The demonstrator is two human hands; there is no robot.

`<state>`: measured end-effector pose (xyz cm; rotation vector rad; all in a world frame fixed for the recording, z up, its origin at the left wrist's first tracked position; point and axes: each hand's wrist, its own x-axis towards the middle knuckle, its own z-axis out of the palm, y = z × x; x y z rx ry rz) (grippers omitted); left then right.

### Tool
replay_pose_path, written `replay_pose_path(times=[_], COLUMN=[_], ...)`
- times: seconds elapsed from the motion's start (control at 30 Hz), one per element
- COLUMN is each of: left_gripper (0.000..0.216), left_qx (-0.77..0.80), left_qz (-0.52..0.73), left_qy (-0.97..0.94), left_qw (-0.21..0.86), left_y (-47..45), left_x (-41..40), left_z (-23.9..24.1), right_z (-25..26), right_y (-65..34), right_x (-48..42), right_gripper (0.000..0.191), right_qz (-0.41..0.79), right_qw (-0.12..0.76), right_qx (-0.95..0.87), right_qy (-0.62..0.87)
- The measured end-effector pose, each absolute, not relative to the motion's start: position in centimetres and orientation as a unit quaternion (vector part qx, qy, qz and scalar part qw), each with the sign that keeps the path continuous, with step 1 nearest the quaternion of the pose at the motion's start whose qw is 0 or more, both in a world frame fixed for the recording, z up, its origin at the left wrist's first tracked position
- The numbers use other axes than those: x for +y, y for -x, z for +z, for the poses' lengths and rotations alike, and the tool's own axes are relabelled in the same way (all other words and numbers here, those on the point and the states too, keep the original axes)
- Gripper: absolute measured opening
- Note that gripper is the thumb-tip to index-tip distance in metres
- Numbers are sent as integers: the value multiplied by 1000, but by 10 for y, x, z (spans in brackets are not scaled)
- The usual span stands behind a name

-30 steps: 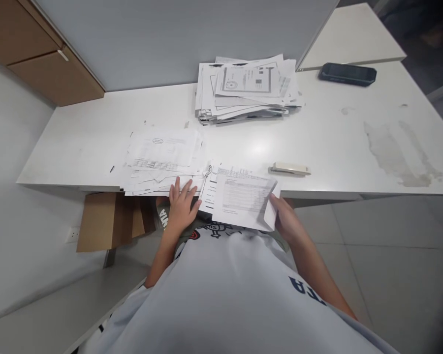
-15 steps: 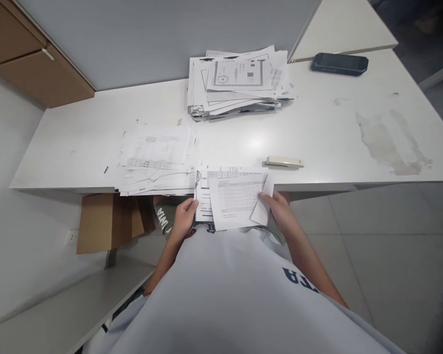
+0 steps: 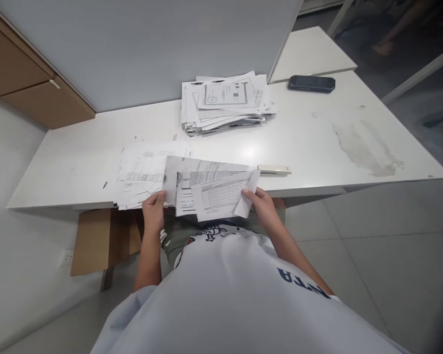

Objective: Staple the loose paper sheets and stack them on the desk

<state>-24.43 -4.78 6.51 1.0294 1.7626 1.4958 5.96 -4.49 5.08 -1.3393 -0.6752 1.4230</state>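
Observation:
Several printed paper sheets [image 3: 221, 196] are held up in front of my body, over the desk's front edge. My left hand [image 3: 154, 210] pinches a sheet at the left edge, which sticks out past the others. On the right side, my right hand [image 3: 260, 204] grips the sheets with the thumb on top, where a corner is folded over. A loose pile of papers [image 3: 142, 172] lies on the desk behind my left hand. Just beyond the sheets at the right rests a slim white stapler-like object [image 3: 275, 170], partly covered by paper.
A thick stack of papers [image 3: 225, 105] stands at the back against the grey panel [image 3: 162, 49]. A dark phone-like device [image 3: 311, 84] lies at the back right of the white desk [image 3: 302, 132]. An open cardboard box [image 3: 92, 241] is under the desk at left.
My left hand has moved left, drawing a sheet out past the left edge of the others. My right hand still holds the sheets at the right. The camera view has shifted.

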Motion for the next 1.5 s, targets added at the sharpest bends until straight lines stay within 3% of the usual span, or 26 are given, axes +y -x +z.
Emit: replay_pose_path(times=[0.13, 0.23, 0.4, 0.6, 0.8, 0.97, 1.2, 1.37, 1.5], left_gripper=[35, 31, 61, 54, 57, 62, 77, 36, 30], left_qx=[681, 742, 762, 667, 669, 663, 612, 603, 607], left_qz=[610, 540, 396, 241, 260, 305, 464, 495, 551], left_qy=[-358, -378, -510, -697, -680, -644, -414, -441, -480], left_qw=[189, 123, -52, 106, 153, 231, 488, 443, 313], left_y=[286, 306, 281, 216, 203, 193, 179, 177, 177], left_x=[-17, -9, -38, -75, -79, -87, -97, -76, -59], left_z=[70, 77, 76, 42, 34, 47, 70, 74, 82], right_z=[48, 44, 48, 64, 54, 45, 40, 62, 73], right_y=[-58, -54, -50, -61, -66, -58, -60, -64, -64], right_x=[-43, -44, -51, -65, -66, -67, -61, -40, -24], right_gripper=[36, 35, 42, 60, 75, 51, 33, 30, 26], right_qz=[622, 633, 652, 671, 636, 643, 579, 480, 391], right_qw=[513, 517, 504, 465, 497, 500, 533, 564, 626], right_qx=[-244, -238, -244, -336, -277, -267, -297, -418, -463], right_qy=[539, 525, 510, 470, 521, 515, 541, 526, 491])
